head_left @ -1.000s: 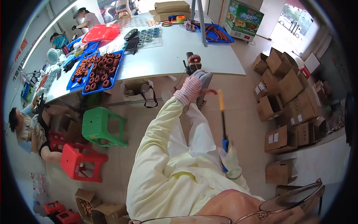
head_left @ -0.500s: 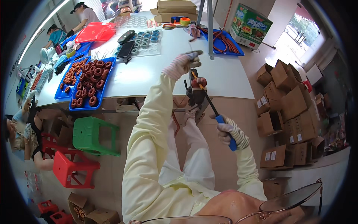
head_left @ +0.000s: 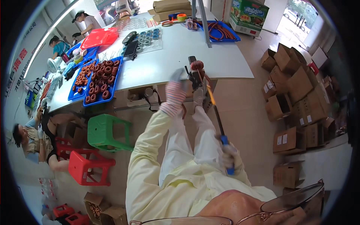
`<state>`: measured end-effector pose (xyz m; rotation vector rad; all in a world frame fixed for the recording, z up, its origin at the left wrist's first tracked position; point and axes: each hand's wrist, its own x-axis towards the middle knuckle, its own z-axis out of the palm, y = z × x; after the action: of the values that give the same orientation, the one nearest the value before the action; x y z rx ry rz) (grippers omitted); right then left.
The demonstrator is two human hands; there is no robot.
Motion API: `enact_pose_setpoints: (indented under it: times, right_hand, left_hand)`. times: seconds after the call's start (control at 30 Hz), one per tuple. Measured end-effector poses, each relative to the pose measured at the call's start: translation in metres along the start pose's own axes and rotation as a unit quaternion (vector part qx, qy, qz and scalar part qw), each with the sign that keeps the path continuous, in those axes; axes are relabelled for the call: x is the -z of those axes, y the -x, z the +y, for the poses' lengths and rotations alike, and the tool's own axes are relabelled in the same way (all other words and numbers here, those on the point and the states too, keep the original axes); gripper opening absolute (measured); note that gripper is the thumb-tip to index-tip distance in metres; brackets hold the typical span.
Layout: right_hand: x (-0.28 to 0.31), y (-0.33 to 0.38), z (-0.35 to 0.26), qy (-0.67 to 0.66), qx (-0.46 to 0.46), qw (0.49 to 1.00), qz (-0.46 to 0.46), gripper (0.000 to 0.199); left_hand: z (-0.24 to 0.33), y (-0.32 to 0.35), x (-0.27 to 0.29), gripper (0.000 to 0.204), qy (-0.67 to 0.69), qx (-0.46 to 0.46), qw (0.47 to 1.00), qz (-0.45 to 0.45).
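My gloved right hand (head_left: 228, 156) is wrapped round the blue handle of a long tool (head_left: 220, 123) with a black shaft and a yellow-orange front part. The tool slants up toward a wire-wound ring (head_left: 197, 65), held in a dark clamp (head_left: 195, 79) at the table's near edge. A reddish-brown wire strand runs down from the ring beside the tool's front end; whether they are hooked together I cannot make out. My left hand (head_left: 175, 90), in a striped glove, is left of the clamp, apart from the ring. Motion smears its fingers.
Blue trays (head_left: 103, 84) of wound rings stand on the table's left. A blue tray (head_left: 221, 32) of reddish-brown wire lies at the back right. Green (head_left: 107, 129) and red stools (head_left: 88, 165) stand at left; cardboard boxes (head_left: 290, 90) pile at right. Other people are at left.
My right hand has pulled the tool down toward my body, its front now below the ring instead of through it. My left hand has dropped from above the table toward me. The view has shifted.
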<state>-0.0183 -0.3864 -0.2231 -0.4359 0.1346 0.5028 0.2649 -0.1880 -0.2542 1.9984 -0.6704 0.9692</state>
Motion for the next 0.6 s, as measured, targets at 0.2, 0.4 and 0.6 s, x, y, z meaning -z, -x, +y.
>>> enact_pose_setpoints:
  times: [0.2, 0.4, 0.6]
  right_hand:
    - [-0.010, 0.065, 0.031, 0.359, 0.035, 0.912, 0.194, 0.049]
    - [0.021, -0.010, 0.011, 0.574, 0.308, 0.697, 0.299, 0.048]
    - [-0.002, -0.067, -0.057, 0.469, 0.035, 0.867, 0.167, 0.056]
  left_hand:
    - [0.047, -0.006, -0.018, 0.054, -0.021, -0.171, 0.965, -0.199]
    - [0.004, -0.027, -0.010, 0.035, 0.155, 0.006, 0.976, -0.153]
    - [-0.029, -0.110, -0.011, 0.037, 0.516, 0.218, 0.828, -0.012]
